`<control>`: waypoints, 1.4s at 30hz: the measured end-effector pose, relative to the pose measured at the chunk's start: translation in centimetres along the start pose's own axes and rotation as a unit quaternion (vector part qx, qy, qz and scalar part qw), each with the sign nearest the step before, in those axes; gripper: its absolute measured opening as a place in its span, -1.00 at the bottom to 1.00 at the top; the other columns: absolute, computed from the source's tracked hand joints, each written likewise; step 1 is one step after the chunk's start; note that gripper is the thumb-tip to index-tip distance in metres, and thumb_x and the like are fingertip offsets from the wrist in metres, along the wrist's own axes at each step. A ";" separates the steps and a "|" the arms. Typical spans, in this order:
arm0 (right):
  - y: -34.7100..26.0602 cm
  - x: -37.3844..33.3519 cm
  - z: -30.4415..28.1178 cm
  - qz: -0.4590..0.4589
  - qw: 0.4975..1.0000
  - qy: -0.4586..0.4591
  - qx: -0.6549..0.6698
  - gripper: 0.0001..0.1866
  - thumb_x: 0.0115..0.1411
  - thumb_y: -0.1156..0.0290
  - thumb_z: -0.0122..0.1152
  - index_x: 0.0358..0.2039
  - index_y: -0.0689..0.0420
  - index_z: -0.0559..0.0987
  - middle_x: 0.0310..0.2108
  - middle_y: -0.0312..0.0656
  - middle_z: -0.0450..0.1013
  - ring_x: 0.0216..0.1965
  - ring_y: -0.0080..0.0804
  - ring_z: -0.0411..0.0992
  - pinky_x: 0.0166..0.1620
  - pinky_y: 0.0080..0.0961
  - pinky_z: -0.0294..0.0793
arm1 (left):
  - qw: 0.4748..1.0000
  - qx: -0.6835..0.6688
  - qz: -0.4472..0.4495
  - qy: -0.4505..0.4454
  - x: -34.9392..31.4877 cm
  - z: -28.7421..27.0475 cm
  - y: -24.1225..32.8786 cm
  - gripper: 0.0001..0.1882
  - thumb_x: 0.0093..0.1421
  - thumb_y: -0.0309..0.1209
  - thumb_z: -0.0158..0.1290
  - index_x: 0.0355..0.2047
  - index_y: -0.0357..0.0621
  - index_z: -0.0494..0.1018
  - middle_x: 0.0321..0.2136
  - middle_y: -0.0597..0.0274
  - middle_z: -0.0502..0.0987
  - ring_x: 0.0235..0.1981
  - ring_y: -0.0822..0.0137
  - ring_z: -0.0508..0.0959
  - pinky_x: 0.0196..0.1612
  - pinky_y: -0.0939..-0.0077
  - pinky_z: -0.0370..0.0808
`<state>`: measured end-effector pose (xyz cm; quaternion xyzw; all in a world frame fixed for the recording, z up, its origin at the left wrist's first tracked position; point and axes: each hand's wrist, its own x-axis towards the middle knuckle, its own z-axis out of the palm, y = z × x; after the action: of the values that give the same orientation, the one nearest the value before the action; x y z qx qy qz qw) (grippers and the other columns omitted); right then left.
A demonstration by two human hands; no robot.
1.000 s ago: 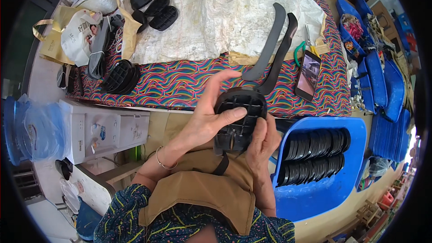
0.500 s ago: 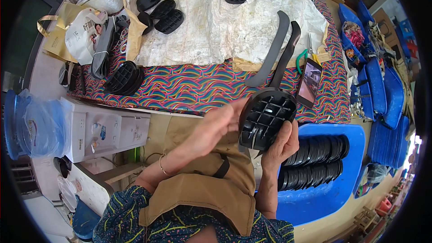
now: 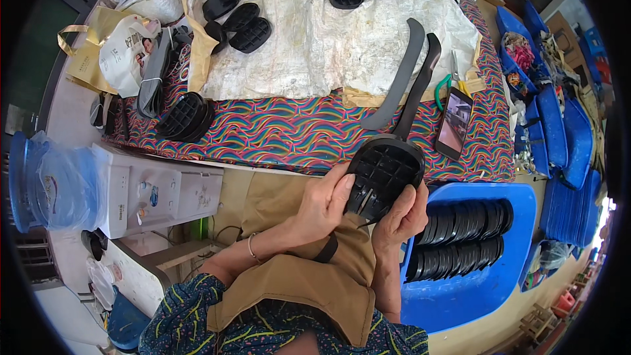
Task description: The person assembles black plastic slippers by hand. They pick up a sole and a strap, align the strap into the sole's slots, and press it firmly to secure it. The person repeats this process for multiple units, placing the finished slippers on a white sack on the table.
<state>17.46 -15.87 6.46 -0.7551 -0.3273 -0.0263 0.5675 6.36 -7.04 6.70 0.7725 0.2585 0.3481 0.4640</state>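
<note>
Your left hand (image 3: 327, 205), a blur beside the upper left edge half a second ago, has settled lower on the ribbed black piece (image 3: 386, 167). Both grips are clamped on it: left thumb and fingers on the lower left edge, right hand (image 3: 403, 215) on the lower right, thumb on the ribbed face. Holding opposite edges likely keeps it steady, ribs turned up toward your eyes. It is above your lap, at the table's (image 3: 282, 133) front edge; whether it touches there, you cannot tell. Beyond lie a grey strip (image 3: 397, 79) and a black strip (image 3: 420, 79), then a phone (image 3: 454, 123) and scissors (image 3: 454, 64), probably all kept within reach. Right of you, a blue tub (image 3: 453, 309) holds black pieces (image 3: 463, 220) in two rows, seemingly to save room.
</note>
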 end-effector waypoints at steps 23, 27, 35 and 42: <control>1.9 -1.1 -0.8 0.029 0.994 -0.068 0.084 -0.60 0.44 0.22 -0.12 -0.11 0.32 0.54 -0.41 -0.30 0.47 -0.40 -0.66 0.31 -0.34 -0.65 0.31 | 0.988 0.069 -0.071 -0.119 3.2 -1.3 0.9 -0.62 0.32 -0.45 -0.01 0.12 -0.32 0.34 -0.26 -0.09 0.58 -0.20 0.23 0.59 -0.13 0.40 0.48; 2.2 -1.2 -0.8 0.053 0.990 -0.077 0.108 -0.59 0.44 0.20 -0.12 -0.12 0.32 0.54 -0.39 -0.32 0.47 -0.38 -0.65 0.32 -0.32 -0.65 0.32 | 0.995 -0.002 -0.033 -0.096 2.8 -0.9 0.9 -0.52 0.28 -0.52 0.04 0.20 -0.28 0.27 -0.15 -0.08 0.57 -0.05 0.22 0.57 0.00 0.39 0.44; 1.7 -2.0 -0.4 0.148 0.963 -0.140 0.178 -0.62 0.44 0.26 -0.11 0.02 0.30 0.48 -0.17 -0.20 0.47 -0.16 -0.54 0.36 -0.10 -0.57 0.35 | 0.975 -0.184 -0.077 -0.100 3.3 -1.4 1.0 -0.18 0.08 -0.59 0.22 0.34 -0.20 0.11 0.27 0.12 0.23 0.21 0.36 0.32 0.22 0.44 0.29; 1.2 2.3 -3.6 0.188 0.902 -0.304 0.242 -0.48 0.44 0.19 -0.20 0.15 0.37 0.43 0.08 -0.02 0.47 0.10 -0.31 0.42 0.12 -0.43 0.37 | 0.950 -0.245 -0.093 -0.168 3.6 -4.6 1.3 -0.16 0.06 -0.58 0.21 0.34 -0.18 0.10 0.25 0.10 0.27 0.22 0.31 0.35 0.22 0.34 0.32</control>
<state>21.09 -18.12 7.70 -0.6135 -0.3323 0.3911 0.6002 5.12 -2.52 10.43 0.6545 0.1545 0.2212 0.7063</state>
